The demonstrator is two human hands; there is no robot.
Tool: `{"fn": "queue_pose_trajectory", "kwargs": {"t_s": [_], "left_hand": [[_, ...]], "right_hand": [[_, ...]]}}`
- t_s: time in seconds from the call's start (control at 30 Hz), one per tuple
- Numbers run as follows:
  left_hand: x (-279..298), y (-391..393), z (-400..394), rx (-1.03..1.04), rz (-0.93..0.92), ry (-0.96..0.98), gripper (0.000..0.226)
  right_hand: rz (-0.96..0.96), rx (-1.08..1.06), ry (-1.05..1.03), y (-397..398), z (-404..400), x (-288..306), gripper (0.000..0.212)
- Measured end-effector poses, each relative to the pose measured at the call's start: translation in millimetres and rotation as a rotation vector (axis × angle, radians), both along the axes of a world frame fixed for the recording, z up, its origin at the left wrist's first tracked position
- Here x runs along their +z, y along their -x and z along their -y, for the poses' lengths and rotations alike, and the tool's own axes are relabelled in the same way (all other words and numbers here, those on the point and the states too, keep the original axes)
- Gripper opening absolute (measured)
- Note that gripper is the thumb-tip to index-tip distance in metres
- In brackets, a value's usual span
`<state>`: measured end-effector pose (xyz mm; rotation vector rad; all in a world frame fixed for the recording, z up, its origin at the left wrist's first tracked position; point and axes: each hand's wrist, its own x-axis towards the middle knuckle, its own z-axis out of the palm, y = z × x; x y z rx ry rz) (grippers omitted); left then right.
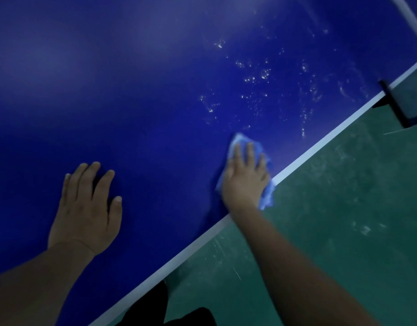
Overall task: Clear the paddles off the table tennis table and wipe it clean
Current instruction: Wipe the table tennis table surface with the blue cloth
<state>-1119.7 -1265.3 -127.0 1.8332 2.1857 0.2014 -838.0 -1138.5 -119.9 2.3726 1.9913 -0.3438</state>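
- table tennis table [155, 78]: deep blue top fills most of our view, its white edge line running on a diagonal from lower left to upper right. no paddles on the stretch we see.
- floor [332, 220]: green and scuffed, below and right of the table edge.
- right arm: we reach it in from the lower right, across the edge line.
- left hand [85, 208]: we rest it flat on the blue top, well inside the edge, fingers straight and slightly spread, palm down, grasping nothing.
- right hand [246, 177]: we press it down on a cloth, fingers stretched out over the fabric rather than curled round it.
- cloth [267, 196]: light blue and crumpled, lying on the table top right at the white edge line, showing past our fingertips and hanging a little over the rim below the palm.
- net post [393, 104]: dark bracket clamped at the table edge, far upper right.
- wet spots [257, 78]: pale droplets and smears scattered on the top beyond the cloth, toward the net post.
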Motion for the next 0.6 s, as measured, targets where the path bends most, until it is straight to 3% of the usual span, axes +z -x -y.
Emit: {"fn": "queue_pose_trajectory", "kwargs": {"t_s": [0.07, 0.17, 0.37, 0.6], "left_hand": [[2, -1, -1, 0.002, -0.006, 0.009, 0.065], [3, -1, -2, 0.002, -0.012, 0.032, 0.065], [2, 0, -2, -0.002, -0.031, 0.068, 0.063], [1, 1, -3, 0.007, -0.004, 0.070, 0.058]], "right_hand": [[0.023, 0.291, -0.043, 20, 40, -3, 0.051], [0.033, 0.479, -0.073, 3, 41, -8, 0.048], [0.052, 0.352, -0.109, 9, 20, -11, 0.048], [-0.134, 0.589, -0.065, 173, -15, -10, 0.052]]}}
